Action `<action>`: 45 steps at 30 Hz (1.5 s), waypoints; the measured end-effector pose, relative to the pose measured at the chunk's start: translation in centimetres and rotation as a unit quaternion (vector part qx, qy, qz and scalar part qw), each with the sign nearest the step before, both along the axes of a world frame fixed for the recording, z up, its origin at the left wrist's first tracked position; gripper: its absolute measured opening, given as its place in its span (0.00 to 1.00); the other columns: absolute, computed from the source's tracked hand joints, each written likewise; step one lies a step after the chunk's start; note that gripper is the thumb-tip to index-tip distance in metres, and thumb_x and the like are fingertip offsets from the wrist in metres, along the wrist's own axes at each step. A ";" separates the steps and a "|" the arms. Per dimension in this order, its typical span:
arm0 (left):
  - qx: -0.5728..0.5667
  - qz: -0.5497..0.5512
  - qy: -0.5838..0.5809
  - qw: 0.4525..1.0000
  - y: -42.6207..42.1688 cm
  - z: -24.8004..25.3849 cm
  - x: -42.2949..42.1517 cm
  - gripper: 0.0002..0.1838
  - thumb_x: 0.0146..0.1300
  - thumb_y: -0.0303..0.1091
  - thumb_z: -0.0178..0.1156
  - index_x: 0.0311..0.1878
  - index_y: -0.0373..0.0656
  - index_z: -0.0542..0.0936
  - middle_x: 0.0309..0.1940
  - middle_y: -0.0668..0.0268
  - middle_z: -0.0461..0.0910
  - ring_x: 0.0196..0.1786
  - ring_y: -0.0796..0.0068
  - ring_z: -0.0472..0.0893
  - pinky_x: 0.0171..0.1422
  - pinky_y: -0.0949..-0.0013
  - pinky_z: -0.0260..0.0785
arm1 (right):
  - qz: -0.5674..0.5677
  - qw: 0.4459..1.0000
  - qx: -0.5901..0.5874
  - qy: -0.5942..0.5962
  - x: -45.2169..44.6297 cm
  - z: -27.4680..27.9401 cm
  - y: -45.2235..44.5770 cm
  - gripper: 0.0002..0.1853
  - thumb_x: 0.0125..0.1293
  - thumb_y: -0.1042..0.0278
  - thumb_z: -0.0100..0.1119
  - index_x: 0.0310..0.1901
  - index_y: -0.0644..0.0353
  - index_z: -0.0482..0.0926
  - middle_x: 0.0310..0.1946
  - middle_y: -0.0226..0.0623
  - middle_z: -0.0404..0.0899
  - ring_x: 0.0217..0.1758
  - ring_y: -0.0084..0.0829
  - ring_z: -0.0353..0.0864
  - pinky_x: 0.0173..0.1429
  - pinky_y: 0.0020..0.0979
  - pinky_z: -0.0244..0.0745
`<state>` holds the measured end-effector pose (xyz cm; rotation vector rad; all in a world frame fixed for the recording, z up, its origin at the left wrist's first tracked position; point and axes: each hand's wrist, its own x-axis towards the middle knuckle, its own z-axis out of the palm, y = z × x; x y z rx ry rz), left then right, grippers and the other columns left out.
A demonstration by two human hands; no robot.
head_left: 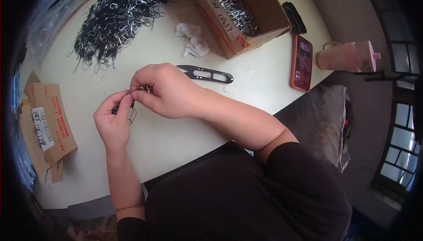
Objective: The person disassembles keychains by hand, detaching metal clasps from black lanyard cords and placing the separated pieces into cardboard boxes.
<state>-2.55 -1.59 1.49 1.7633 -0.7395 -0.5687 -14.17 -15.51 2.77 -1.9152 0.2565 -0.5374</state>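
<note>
My left hand pinches a black cord strap, and a thin loop of it hangs below the fingertips. Right against it, my right hand is closed with thumb and forefinger together around a small metal clasp, mostly hidden by the fingers. The fingertips of both hands meet. Just beyond my right wrist lies a black slotted tool that looks like thread snips. Farther back on the table is a large heap of black cord straps with silver clasps.
An open cardboard box holds many silver clasps. Crumpled white tissue lies beside it. To the right are a phone, a black case and a pink cup. Another cardboard box stands left on the white table.
</note>
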 end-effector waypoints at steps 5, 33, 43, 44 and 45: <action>-0.002 -0.006 0.032 0.999 0.4 -0.2 0.7 0.05 0.60 0.23 0.60 0.38 0.32 0.80 0.32 0.65 0.80 0.31 0.83 0.74 0.37 0.81 0.66 | -0.011 0.996 0.084 0.008 0.0 0.2 0.1 0.05 0.57 0.73 0.59 0.31 0.66 0.78 0.22 0.37 0.77 0.24 0.26 0.75 0.30 0.27 0.70; -0.024 0.134 0.216 0.967 -4.4 1.8 9.9 0.13 0.63 0.36 0.58 0.45 0.37 0.76 0.19 0.76 0.66 0.20 0.85 0.64 0.22 0.79 0.54 | 0.140 0.575 0.798 -0.116 0.6 -2.3 -2.3 0.17 0.69 0.55 0.49 0.25 0.54 0.70 0.21 0.29 0.73 0.23 0.21 0.68 0.21 0.20 0.58; 0.234 0.032 -0.366 0.900 -8.1 -0.3 12.4 0.10 0.51 0.30 0.65 0.39 0.44 0.83 0.22 0.63 0.77 0.27 0.72 0.76 0.35 0.69 0.69 | 0.106 0.630 0.766 -0.075 0.4 -0.6 -2.0 0.11 0.69 0.61 0.48 0.33 0.58 0.74 0.26 0.31 0.74 0.24 0.21 0.67 0.24 0.21 0.59; 0.242 0.027 -0.376 0.894 -8.2 0.0 12.2 0.10 0.51 0.30 0.65 0.39 0.43 0.83 0.22 0.63 0.77 0.26 0.73 0.76 0.34 0.69 0.68 | 0.098 0.633 0.765 -0.073 0.4 -0.3 -1.9 0.11 0.69 0.62 0.48 0.34 0.58 0.74 0.25 0.30 0.73 0.24 0.21 0.67 0.24 0.21 0.59; 0.237 0.024 -0.351 0.905 -8.1 0.3 12.1 0.10 0.52 0.30 0.65 0.38 0.42 0.83 0.21 0.65 0.77 0.26 0.74 0.75 0.34 0.70 0.68 | 0.091 0.636 0.763 -0.070 0.4 -0.2 -1.9 0.10 0.69 0.62 0.48 0.34 0.58 0.74 0.24 0.29 0.73 0.23 0.20 0.66 0.24 0.21 0.58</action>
